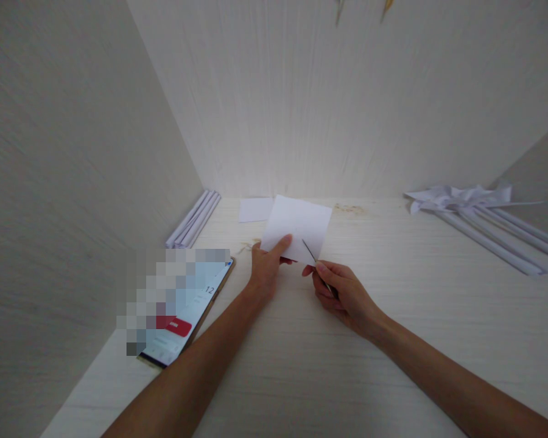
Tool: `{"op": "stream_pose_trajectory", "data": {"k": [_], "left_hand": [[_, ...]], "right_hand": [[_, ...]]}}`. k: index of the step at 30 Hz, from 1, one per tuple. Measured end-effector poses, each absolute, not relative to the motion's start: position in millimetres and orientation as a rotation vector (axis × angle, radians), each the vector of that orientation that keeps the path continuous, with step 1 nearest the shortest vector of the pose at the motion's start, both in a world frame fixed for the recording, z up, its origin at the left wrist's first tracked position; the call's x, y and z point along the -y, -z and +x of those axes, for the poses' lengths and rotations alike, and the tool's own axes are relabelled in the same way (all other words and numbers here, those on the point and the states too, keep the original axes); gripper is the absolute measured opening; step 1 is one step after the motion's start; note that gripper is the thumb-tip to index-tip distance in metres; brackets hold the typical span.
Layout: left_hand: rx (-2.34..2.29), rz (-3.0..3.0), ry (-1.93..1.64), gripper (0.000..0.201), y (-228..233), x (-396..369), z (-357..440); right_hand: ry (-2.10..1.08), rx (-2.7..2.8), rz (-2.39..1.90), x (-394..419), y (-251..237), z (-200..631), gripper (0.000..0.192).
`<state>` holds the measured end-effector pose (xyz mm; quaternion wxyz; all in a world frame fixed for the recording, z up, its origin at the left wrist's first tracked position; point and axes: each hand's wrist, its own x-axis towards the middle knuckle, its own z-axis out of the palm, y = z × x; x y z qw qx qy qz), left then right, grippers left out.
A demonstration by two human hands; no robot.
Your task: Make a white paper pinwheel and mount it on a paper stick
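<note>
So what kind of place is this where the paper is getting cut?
Probably a home craft corner: a pale wooden desk set into a white-walled nook. The left hand holds a white paper square, the right hand works scissors, and paper pinwheels lie at the right.

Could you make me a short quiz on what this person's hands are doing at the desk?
1. True or false: the left hand holds the white paper square by its lower edge.
2. What does the right hand hold against the paper? A. a glue stick B. a thin blade or scissors C. a pencil
3. Fill in: the phone lies on the desk to the ____ of the left hand.

Key
1. True.
2. B; its exact type is too thin to tell.
3. Left. Rolled paper sticks lie behind it; paper pinwheels lie far right.
</note>
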<state>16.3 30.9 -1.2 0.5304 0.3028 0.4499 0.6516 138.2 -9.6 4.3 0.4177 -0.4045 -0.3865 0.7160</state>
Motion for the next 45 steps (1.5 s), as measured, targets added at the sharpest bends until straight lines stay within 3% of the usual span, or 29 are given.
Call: {"op": "stream_pose_trajectory", "data": {"k": [45], "left_hand": [[-1.072,0.746,-1.486,0.016,-0.9,-27.8,18.1]], "right_hand": [[-1.748,0.942,-1.015,7.8,2.4,135.4,0.037]]}}
